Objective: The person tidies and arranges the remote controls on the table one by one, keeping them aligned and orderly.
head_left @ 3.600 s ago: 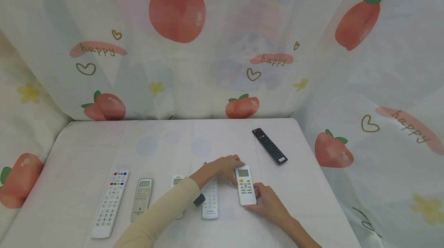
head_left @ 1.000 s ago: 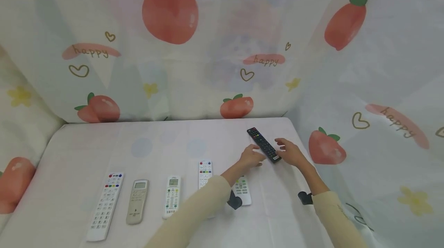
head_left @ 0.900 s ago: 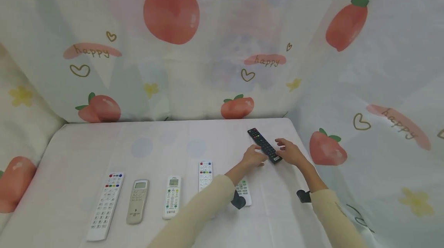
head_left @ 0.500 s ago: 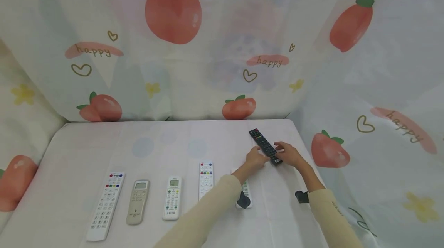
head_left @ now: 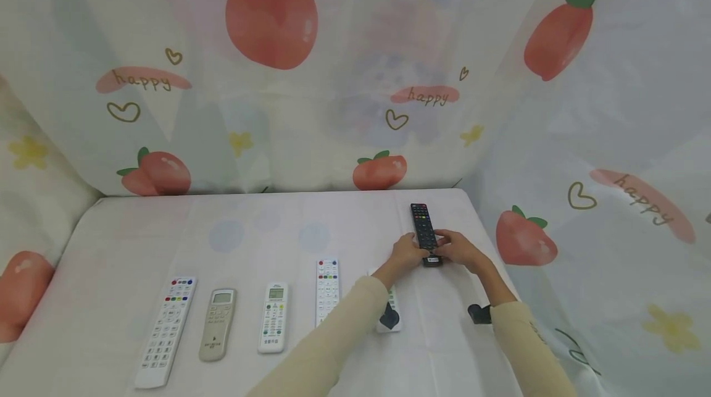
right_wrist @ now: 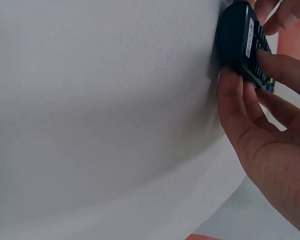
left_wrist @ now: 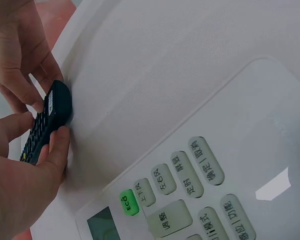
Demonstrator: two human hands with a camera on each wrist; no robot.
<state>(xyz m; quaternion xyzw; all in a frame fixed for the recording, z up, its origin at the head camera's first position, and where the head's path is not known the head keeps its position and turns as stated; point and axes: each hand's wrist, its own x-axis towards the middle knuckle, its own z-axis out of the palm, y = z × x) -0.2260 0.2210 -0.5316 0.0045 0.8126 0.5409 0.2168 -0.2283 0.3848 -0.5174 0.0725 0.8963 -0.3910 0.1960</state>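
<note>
A black remote control point(head_left: 424, 227) lies on the white cloth near the right rear corner, pointing almost straight away from me. My left hand point(head_left: 407, 255) grips its near end from the left, thumb on the keys and fingers along the side. From the right, my right hand point(head_left: 465, 251) pinches the same end, its thumb over the buttons. The right wrist view shows fingers under the edge of the remote control point(right_wrist: 235, 37). Beneath my left wrist lies a white air-conditioner remote point(left_wrist: 190, 190), partly hidden in the head view.
To the left stand a row of remotes: a long white one point(head_left: 166, 335), a beige one point(head_left: 218, 325), a small white one point(head_left: 273, 318) and another white one point(head_left: 328, 289) partly under my left sleeve. A fruit-printed curtain point(head_left: 311, 137) encloses the table.
Earlier both hands were at the white air-conditioner remote, then moved to the black remote control. They have closed on its near end, and it has turned from slanted to nearly straight.
</note>
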